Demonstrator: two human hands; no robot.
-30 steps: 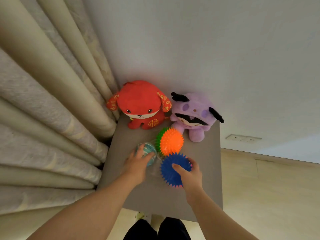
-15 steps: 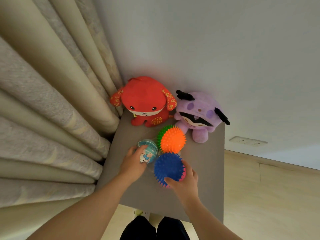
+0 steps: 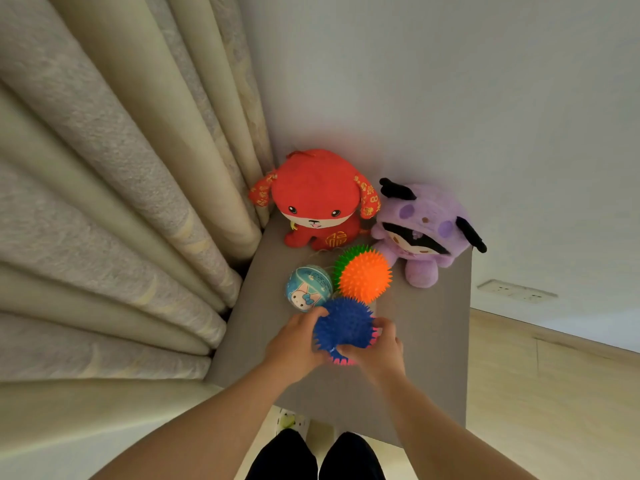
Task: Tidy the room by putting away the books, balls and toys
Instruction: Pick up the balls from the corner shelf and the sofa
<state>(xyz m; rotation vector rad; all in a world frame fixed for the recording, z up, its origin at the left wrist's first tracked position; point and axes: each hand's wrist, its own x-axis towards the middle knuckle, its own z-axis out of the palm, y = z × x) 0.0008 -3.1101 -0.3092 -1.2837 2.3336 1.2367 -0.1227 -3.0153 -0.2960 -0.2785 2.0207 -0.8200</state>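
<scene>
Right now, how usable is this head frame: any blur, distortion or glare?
Head view: wide-angle bending fans the curtain folds; lighting soft and dim, no glare; the hands, left and right, look slightly motion-blurred around the blue spiky ball; the red plush dog stays sharp.

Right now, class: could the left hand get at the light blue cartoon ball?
Probably yes. The light blue cartoon ball sits uncovered just beyond the left hand, but that hand shares a grip on the blue spiky ball and must let go first.
</scene>
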